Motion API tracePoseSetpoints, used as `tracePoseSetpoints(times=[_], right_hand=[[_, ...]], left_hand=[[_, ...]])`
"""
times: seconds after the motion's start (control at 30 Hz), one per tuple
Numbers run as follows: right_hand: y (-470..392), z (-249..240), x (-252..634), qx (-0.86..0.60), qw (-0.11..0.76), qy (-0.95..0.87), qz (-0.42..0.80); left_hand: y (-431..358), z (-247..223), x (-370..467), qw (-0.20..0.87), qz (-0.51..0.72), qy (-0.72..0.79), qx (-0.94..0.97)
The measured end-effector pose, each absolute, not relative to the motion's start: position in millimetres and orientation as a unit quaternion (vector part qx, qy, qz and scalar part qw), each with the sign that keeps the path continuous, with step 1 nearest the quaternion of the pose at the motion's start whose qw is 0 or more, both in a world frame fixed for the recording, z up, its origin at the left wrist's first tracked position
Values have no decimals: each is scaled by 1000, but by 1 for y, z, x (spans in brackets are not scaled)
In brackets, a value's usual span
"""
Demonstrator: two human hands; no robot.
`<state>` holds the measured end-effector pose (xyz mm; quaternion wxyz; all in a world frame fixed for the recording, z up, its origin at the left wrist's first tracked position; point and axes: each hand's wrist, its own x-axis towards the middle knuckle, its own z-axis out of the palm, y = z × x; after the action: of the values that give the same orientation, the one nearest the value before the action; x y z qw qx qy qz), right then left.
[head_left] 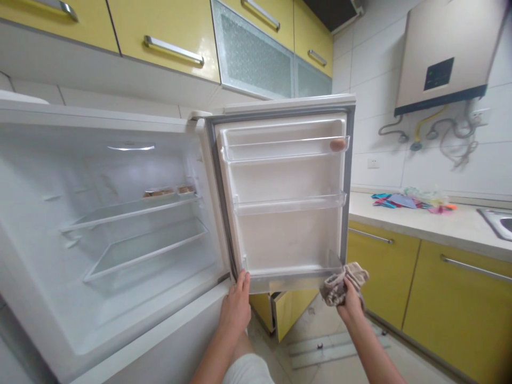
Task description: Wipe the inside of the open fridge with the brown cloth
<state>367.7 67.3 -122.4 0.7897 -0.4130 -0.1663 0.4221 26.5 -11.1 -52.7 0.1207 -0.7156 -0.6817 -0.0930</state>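
Observation:
The fridge door (pixel 280 240) stands wide open, its white inner side facing me, with clear door racks (pixel 288 202) across it. At the left end of the lowest clear rack (pixel 292 281), my left hand (pixel 236 306) has its fingers close together over the edge; its thumb is hidden. A crumpled beige and brown cloth (pixel 336 288) is bunched in my right hand (pixel 351 304), against that rack's right end. One brown egg (pixel 338 144) sits at the right of the top rack.
Inside the fridge (pixel 132 320), small packs of food (pixel 160 192) rest on the upper glass shelf (pixel 132 212). A yellow cabinet door (pixel 294 312) hangs open below. Pale strips (pixel 328 349) lie on the floor. Colourful cloths (pixel 404 201) and a sink (pixel 500 220) are on the right counter.

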Motion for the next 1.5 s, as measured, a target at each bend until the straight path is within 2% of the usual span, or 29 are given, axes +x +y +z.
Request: tracePoseSetpoints(times=[0.23,0.43,0.53,0.63,0.93,1.1,1.27,1.4,1.5], right_hand=[[59,-138,269,-301,781,-67,544],[45,-143,162,-280,739,-58,610],[40,-144,138,-290,722,-69,625],[43,-144,158,-313,741,-64,590],[61,-137,324,-421,795,-108,424],[64,-124,372,-485,779,-136,374],[57,-111,380,-500,767,-231,329],[42,-110,347,-580,715,-324,220],[37,-110,310,-605,701,-326,191]], left_hand=[[-13,-48,29,103,-96,-682,-717],[-16,-45,31,110,-86,-678,-721],[-18,-42,30,122,-70,-681,-719],[-21,-39,27,130,-53,-680,-720],[-17,-44,25,114,-62,-679,-723],[-17,-44,29,112,-70,-684,-717],[-16,-45,31,120,-58,-687,-714],[-15,-47,30,124,-67,-683,-717],[-16,-44,29,105,-67,-681,-722]])
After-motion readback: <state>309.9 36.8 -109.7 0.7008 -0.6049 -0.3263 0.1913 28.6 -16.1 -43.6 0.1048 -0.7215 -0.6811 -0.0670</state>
